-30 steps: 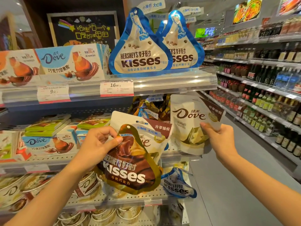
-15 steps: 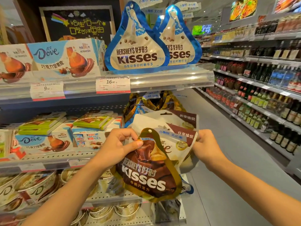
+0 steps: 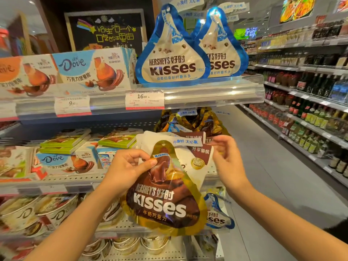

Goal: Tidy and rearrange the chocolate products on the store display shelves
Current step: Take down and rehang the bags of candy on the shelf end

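Shelves (chocolate-stocked) flank grey aisle floor.

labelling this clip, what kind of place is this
Most likely a supermarket or convenience store aisle. Chocolate stands on shelves behind a clear rail with price tags, such as blue Kisses bags; across the aisle run long shelves of bottles.
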`<action>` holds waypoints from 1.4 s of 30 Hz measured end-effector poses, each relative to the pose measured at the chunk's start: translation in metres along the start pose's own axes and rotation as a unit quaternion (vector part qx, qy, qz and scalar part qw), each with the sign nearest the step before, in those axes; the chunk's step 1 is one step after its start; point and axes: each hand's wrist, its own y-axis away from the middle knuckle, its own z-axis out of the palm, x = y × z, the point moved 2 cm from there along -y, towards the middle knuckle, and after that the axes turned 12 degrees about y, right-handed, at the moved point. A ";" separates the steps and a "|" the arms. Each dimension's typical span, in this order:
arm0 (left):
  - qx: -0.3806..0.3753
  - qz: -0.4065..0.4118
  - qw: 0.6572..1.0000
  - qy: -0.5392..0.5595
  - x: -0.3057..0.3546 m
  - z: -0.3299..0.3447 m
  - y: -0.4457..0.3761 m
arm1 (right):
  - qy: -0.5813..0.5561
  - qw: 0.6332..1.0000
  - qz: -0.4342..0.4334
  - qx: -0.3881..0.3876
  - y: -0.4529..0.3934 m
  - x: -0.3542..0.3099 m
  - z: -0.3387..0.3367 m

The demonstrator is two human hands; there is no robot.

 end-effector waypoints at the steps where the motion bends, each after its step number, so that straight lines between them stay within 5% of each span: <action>1: 0.016 -0.008 1.000 -0.001 -0.001 -0.002 0.001 | 0.010 0.998 -0.028 0.061 0.002 -0.001 -0.002; 3: 0.038 -0.022 0.999 -0.004 -0.003 -0.004 0.002 | 0.043 0.989 -0.120 0.080 0.008 -0.006 -0.004; 5: 0.050 -0.033 0.998 -0.015 -0.004 -0.004 0.001 | 0.098 0.980 -0.172 -0.004 0.011 -0.010 0.001; 9: 0.061 -0.048 0.996 -0.033 -0.006 -0.002 -0.001 | 0.185 0.965 -0.097 -0.159 0.000 -0.006 0.021; 17: 0.058 -0.047 0.997 -0.008 -0.006 0.007 -0.002 | 0.142 0.946 -0.010 -0.292 -0.007 0.002 0.039; 21: 0.010 -0.077 0.997 0.000 -0.006 0.010 -0.003 | 0.147 0.944 -0.047 -0.290 -0.008 -0.004 0.026; 29: 0.031 -0.092 0.994 -0.049 -0.006 -0.018 -0.006 | 0.217 0.942 -0.034 -0.254 -0.039 -0.014 -0.049; 42: 0.067 -0.014 0.997 -0.022 0.007 -0.030 -0.004 | 0.364 0.929 -0.047 -0.047 -0.089 0.028 -0.079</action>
